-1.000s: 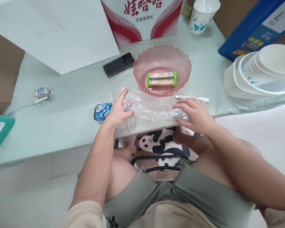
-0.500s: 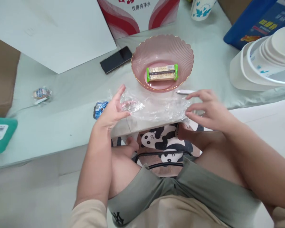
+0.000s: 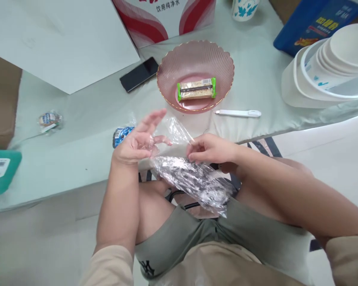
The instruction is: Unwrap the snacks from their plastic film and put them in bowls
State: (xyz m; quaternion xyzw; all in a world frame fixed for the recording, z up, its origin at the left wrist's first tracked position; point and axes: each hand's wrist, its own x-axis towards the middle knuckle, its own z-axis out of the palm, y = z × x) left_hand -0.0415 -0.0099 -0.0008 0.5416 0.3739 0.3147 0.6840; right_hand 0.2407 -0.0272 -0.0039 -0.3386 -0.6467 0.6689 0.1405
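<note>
A clear plastic bag [image 3: 193, 180] hangs, crinkled and shiny, over the table's front edge and above my lap. My right hand [image 3: 211, 147] pinches its upper edge between thumb and fingers. At the bag's left end, my left hand [image 3: 140, 141] has its fingers spread, with the thin film lying against or around some of them; exactly how is hard to make out. Just behind the left hand lies a blue-wrapped snack packet [image 3: 121, 136], partly hidden by it. Beyond both hands stands a pink ribbed bowl [image 3: 167, 67] with a green-ended wrapped bar [image 3: 196, 89] in it.
A white utility knife [image 3: 238, 113] lies right of the bowl, a black phone [image 3: 139, 74] left of it. White tubs with paper cups [image 3: 304, 87] stand at right. A small wrapped snack [image 3: 50, 120] and green container [image 3: 1, 171] are at left. Cartons [image 3: 167, 24] line the back.
My right hand has moved left toward my left hand, pulling the bag off the tabletop so it hangs over my lap. The utility knife is now fully visible.
</note>
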